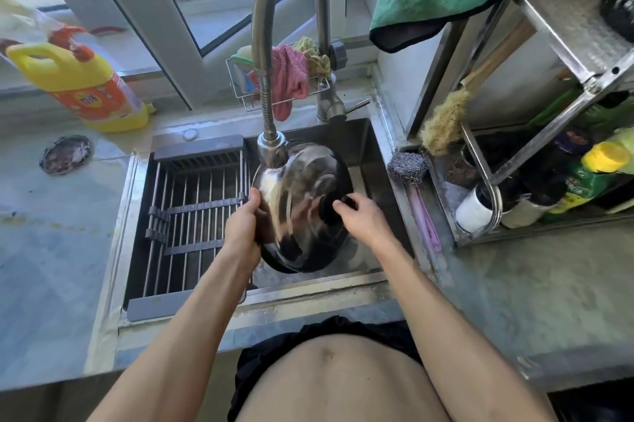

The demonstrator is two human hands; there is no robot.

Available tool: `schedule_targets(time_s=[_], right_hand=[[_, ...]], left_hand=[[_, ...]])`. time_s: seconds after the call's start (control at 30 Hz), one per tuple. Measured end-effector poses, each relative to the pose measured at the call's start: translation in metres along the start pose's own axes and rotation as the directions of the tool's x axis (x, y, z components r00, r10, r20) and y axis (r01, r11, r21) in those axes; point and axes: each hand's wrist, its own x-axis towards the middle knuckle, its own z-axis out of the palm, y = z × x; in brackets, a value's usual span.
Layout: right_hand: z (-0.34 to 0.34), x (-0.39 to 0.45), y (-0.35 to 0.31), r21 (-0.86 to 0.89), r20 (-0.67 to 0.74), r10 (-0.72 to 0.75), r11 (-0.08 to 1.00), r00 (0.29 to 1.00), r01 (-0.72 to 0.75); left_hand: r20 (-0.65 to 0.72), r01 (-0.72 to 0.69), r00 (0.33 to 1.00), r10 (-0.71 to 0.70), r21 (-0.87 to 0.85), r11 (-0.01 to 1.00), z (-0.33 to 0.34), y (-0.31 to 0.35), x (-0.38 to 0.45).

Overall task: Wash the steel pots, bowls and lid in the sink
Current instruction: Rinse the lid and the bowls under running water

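A shiny steel bowl [302,205] is held bottom up and tilted over the sink [370,143], right under the faucet head [271,147]. Water streaks run over its curved outside. My left hand [242,222] grips the bowl's left rim with the thumb on top. My right hand [360,215] rests on the bowl's right side, fingers curled over something dark that I cannot make out. No other pots or a lid show in the sink.
A grey drain rack [192,215] covers the sink's left half. A yellow detergent bottle [85,78] stands on the left counter. A steel wool scrubber [408,165] and a brush [442,123] sit right of the sink, beside a metal shelf [562,26] with bottles. Cloths hang behind the faucet.
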Motion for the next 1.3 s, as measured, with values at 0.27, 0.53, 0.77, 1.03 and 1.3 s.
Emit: schedule_targets(time_s=[0.27, 0.53, 0.77, 1.03, 1.3], right_hand=[[0.013, 0.014, -0.032, -0.091, -0.033, -0.158, 0.984, 0.987, 0.154], [0.015, 0.011, -0.054, -0.184, 0.011, -0.285, 0.941, 0.958, 0.282], [0.019, 0.016, -0.043, -0.093, 0.063, -0.257, 0.961, 0.964, 0.262], [0.016, 0.012, -0.029, 0.216, 0.189, 0.293, 0.919, 0.937, -0.331], [0.011, 0.010, -0.015, 0.510, 0.285, 0.385, 0.714, 0.878, -0.479]], left_hand=[[-0.028, 0.175, 0.983, -0.183, -0.181, 0.968, -0.018, -0.010, 0.016], [-0.139, 0.118, 0.984, -0.109, 0.053, 0.992, -0.033, 0.003, 0.034], [-0.147, 0.095, 0.983, -0.114, -0.132, 0.987, -0.035, 0.006, 0.031], [-0.067, -0.012, 0.998, 0.001, -0.163, 0.987, -0.032, -0.004, 0.022], [0.136, -0.138, 0.982, 0.128, 0.069, 0.988, -0.032, -0.007, -0.012]])
